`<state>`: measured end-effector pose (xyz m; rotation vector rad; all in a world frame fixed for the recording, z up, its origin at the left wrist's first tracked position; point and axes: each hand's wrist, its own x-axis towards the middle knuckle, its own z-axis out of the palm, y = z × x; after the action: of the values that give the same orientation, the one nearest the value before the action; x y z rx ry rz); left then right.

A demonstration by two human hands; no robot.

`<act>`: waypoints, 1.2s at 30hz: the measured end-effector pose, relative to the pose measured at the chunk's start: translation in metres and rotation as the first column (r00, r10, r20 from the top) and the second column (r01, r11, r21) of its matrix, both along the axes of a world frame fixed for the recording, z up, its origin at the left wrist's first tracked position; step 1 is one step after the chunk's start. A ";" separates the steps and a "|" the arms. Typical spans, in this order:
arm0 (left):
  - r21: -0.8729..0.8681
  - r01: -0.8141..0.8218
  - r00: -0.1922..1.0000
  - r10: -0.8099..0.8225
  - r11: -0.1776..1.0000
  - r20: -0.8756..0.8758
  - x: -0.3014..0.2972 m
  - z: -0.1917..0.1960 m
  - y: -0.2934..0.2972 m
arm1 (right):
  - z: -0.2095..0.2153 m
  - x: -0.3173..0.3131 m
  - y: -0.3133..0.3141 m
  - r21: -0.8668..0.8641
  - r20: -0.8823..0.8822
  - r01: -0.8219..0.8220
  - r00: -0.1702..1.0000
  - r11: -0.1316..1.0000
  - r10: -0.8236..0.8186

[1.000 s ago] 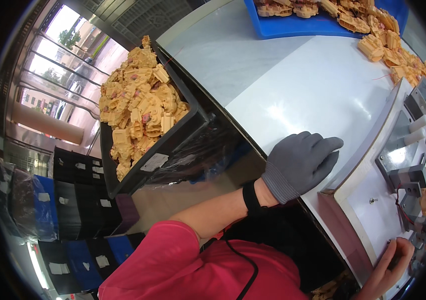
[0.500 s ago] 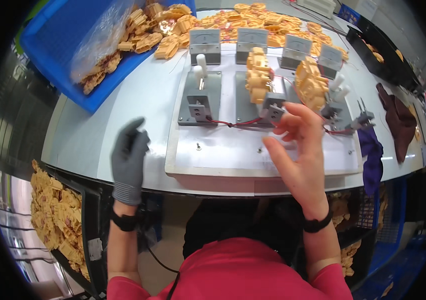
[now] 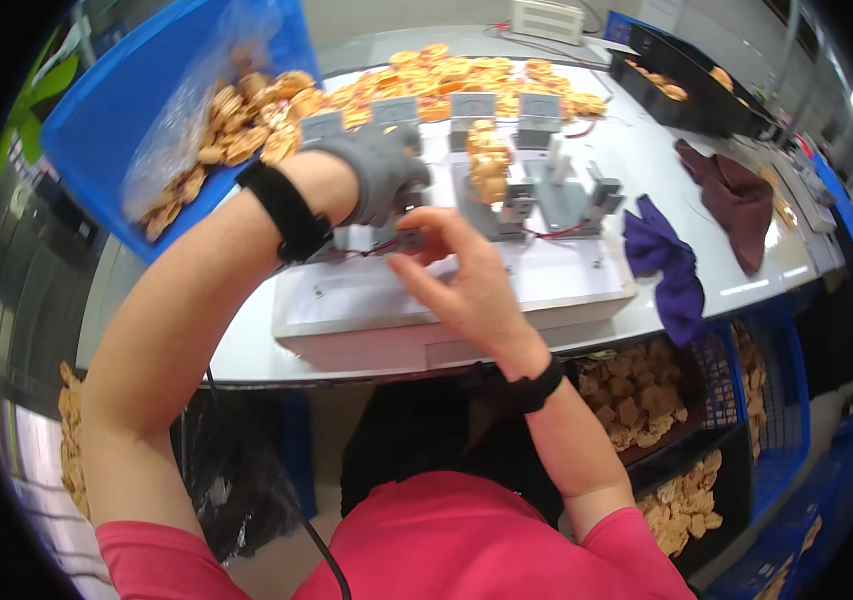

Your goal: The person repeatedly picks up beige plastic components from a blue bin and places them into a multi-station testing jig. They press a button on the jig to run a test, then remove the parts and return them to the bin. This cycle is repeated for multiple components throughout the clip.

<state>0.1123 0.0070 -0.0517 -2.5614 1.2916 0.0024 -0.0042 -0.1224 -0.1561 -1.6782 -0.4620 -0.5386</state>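
Observation:
My left hand (image 3: 379,178), in a grey glove, reaches over the second fixture on the white board (image 3: 347,300). Its fingers curl downward there, and what they hold is hidden behind the glove. Just below it, my bare right hand (image 3: 467,280) has its thumb and forefinger on either side of a small grey block (image 3: 410,238) with red wires. A yellow plastic part (image 3: 488,162) stands on the third fixture. The fourth fixture (image 3: 559,195) shows bare white pegs. Several grey meters (image 3: 473,106) stand in a row behind the fixtures.
A blue crate (image 3: 97,130) with yellow parts and clear film stands at the left. More yellow parts (image 3: 447,75) are heaped behind the meters. At the right lie a purple cloth (image 3: 665,265), a brown cloth (image 3: 732,200) and a black tray (image 3: 687,110). Bins of parts (image 3: 637,390) stand under the table.
My left hand has swung from the table's left side onto the second fixture, covering the yellow part seen there. My right hand has closed about the grey block. The whole view has shifted.

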 end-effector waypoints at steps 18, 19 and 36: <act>-0.592 0.076 0.927 -0.276 0.802 -0.255 -0.135 0.020 0.039 | -0.020 -0.051 -0.010 0.162 0.456 0.333 0.810 0.929 -0.369; -0.563 0.047 0.924 -0.250 0.825 -0.290 -0.152 0.006 0.030 | -0.026 -0.069 -0.016 0.099 0.458 0.256 0.846 0.962 -0.272; -0.637 0.114 0.889 -0.365 0.762 -0.277 -0.167 -0.025 -0.028 | -0.344 -0.536 -0.351 -0.755 -0.374 0.654 -0.477 -0.037 -0.795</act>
<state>-0.0548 -0.0207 -0.0764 -2.9893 2.0702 0.0530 -0.5405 -0.4735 -0.4998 -1.8833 1.9563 -0.5544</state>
